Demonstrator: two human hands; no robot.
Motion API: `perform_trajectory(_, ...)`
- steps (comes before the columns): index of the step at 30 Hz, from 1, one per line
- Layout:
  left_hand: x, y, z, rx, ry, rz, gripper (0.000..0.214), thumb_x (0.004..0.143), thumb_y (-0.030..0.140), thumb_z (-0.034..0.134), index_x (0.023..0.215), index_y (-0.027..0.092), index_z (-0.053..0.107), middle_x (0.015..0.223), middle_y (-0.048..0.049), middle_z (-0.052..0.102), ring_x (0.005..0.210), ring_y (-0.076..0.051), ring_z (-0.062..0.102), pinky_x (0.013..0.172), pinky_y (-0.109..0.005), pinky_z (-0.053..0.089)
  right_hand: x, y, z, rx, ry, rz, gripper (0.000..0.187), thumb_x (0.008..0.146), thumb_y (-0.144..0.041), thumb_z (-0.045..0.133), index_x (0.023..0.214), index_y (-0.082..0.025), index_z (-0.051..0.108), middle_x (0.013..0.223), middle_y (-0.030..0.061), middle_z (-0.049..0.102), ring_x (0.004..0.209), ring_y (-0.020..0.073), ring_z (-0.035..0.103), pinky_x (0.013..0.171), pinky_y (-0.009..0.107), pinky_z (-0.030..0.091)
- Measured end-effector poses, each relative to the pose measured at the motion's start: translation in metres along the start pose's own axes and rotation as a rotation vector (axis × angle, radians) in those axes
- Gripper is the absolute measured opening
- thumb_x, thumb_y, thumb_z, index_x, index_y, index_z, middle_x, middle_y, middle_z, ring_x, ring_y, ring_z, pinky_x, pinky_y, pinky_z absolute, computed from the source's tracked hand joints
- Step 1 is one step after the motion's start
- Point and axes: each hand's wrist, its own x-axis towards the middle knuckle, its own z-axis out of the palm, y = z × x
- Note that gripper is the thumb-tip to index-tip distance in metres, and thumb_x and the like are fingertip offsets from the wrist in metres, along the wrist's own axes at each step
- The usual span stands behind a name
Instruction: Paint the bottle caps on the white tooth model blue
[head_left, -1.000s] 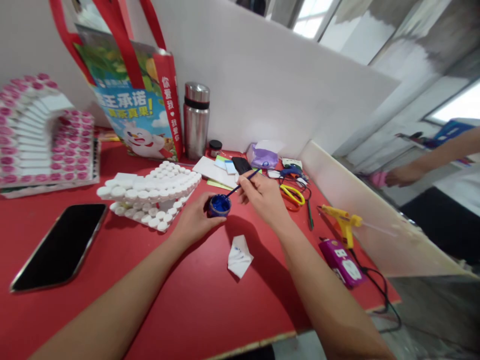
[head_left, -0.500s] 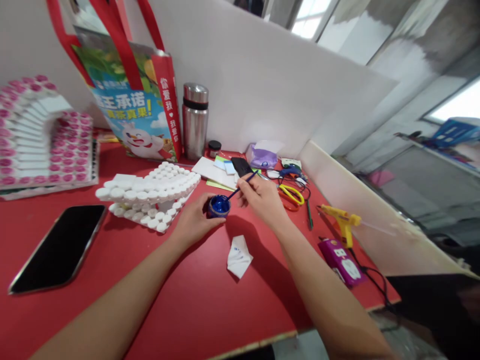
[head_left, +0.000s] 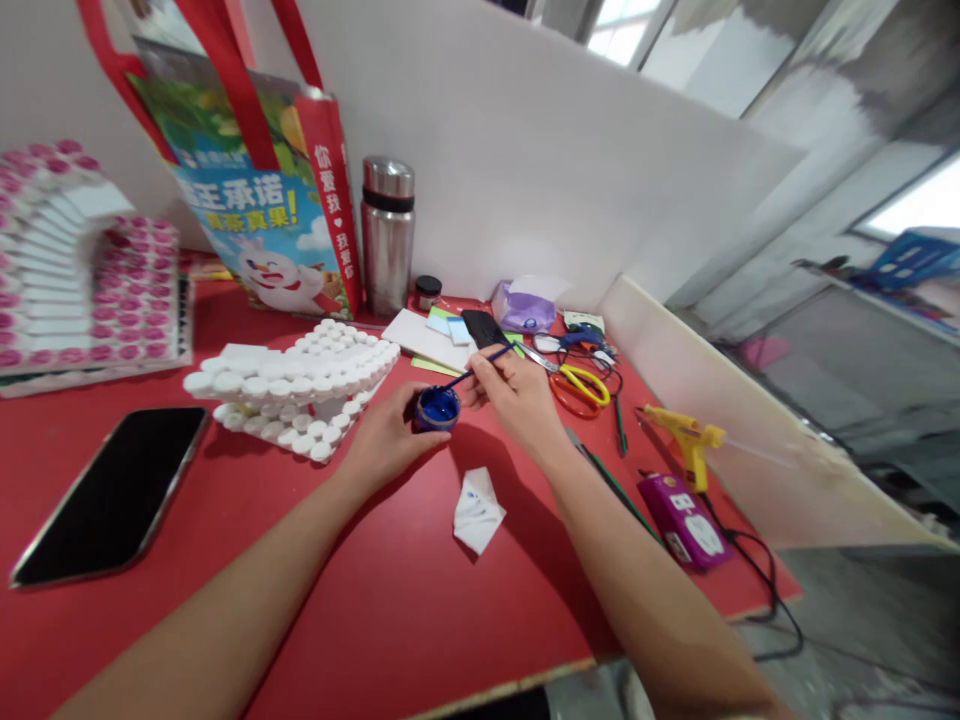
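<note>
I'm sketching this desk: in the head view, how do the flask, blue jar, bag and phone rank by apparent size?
1. Bag
2. Phone, perhaps helped by lying nearer
3. Flask
4. Blue jar, in the left hand

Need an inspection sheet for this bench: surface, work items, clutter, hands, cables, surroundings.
Surface: red table, bare patches between the forearms.
Job's things: jar of blue paint, open; brush, its tip at the jar's mouth.
Clutter: marked tissue, phone, white disc-covered piece, scissors, yellow glue gun.
Hands: left hand grips the jar; right hand holds the brush.
Cables: black cable near the purple power strip passes over the table's right edge.
Surroundings: white panel behind, low divider at right; co-workers, nothing seen.
</note>
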Motion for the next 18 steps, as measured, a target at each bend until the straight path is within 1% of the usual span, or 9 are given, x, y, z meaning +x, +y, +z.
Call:
perform_trajectory(3, 0.000, 0.002, -0.001, 0.006, 0.002, -0.001, 0.049, 0.077, 0.028, 0.085, 0.121, 0.022, 0.067, 0.117, -0.0081, 0.077, 0.107, -0.029, 0.072, 0.095, -0.044, 0.056, -0.007, -0.009, -0.010, -0.084, 0.033, -0.055, 0.032, 0.099, -0.051, 0.063, 0.090, -0.021, 0.064, 0.068, -0.0003, 0.070, 0.056, 0.0131, 0.070, 0.056, 0.023, 0.060)
perform_trajectory(5, 0.000, 0.002, 0.000, 0.005, 0.002, 0.002, 0.048, 0.077, 0.028, 0.085, 0.121, 0.022, 0.067, 0.117, -0.0079, 0.077, 0.107, -0.028, 0.072, 0.096, -0.044, 0.056, -0.011, -0.017, -0.013, -0.073, 0.036, -0.042, 0.031, 0.100, -0.050, 0.062, 0.089, -0.021, 0.064, 0.069, 0.0000, 0.071, 0.054, 0.0131, 0.069, 0.054, 0.023, 0.058)
perform_trajectory(8, 0.000, -0.001, 0.001, -0.025, 0.000, 0.022, 0.047, 0.078, 0.029, 0.084, 0.121, 0.022, 0.068, 0.118, -0.0084, 0.077, 0.106, -0.027, 0.072, 0.097, -0.044, 0.057, -0.012, -0.022, -0.011, -0.093, -0.034, -0.004, 0.031, 0.101, -0.048, 0.060, 0.085, -0.021, 0.062, 0.065, -0.0003, 0.070, 0.050, 0.0129, 0.067, 0.052, 0.023, 0.057)
perform_trajectory(10, 0.001, -0.003, 0.002, -0.053, 0.001, 0.033, 0.048, 0.078, 0.031, 0.084, 0.122, 0.021, 0.068, 0.118, -0.0092, 0.077, 0.105, -0.027, 0.073, 0.097, -0.043, 0.058, -0.009, -0.020, -0.007, -0.168, -0.076, -0.016, 0.031, 0.102, -0.044, 0.058, 0.081, -0.021, 0.061, 0.063, 0.0000, 0.069, 0.051, 0.0127, 0.067, 0.054, 0.023, 0.057)
perform_trajectory(11, 0.001, -0.003, 0.002, -0.055, 0.003, 0.037, 0.048, 0.078, 0.032, 0.084, 0.122, 0.021, 0.068, 0.118, -0.0093, 0.077, 0.104, -0.026, 0.072, 0.096, -0.043, 0.058, -0.008, -0.018, -0.006, -0.201, -0.077, -0.032, 0.030, 0.103, -0.042, 0.057, 0.081, -0.022, 0.061, 0.063, 0.0002, 0.069, 0.052, 0.0127, 0.068, 0.056, 0.024, 0.057)
perform_trajectory(15, 0.001, -0.002, 0.001, -0.006, 0.006, 0.032, 0.049, 0.077, 0.033, 0.085, 0.122, 0.021, 0.069, 0.113, -0.0076, 0.076, 0.096, -0.024, 0.070, 0.087, -0.039, 0.055, -0.006, -0.014, -0.009, -0.243, -0.013, -0.097, 0.024, 0.103, -0.039, 0.056, 0.087, -0.022, 0.061, 0.065, -0.0003, 0.069, 0.056, 0.0136, 0.069, 0.058, 0.024, 0.057)
perform_trajectory(18, 0.000, -0.001, 0.000, 0.020, 0.008, 0.021, 0.048, 0.078, 0.033, 0.085, 0.122, 0.022, 0.069, 0.113, -0.0063, 0.076, 0.094, -0.024, 0.069, 0.085, -0.038, 0.054, -0.009, -0.022, -0.014, -0.235, 0.013, -0.105, 0.025, 0.102, -0.040, 0.057, 0.085, -0.022, 0.061, 0.065, -0.0006, 0.069, 0.053, 0.0133, 0.068, 0.055, 0.024, 0.056)
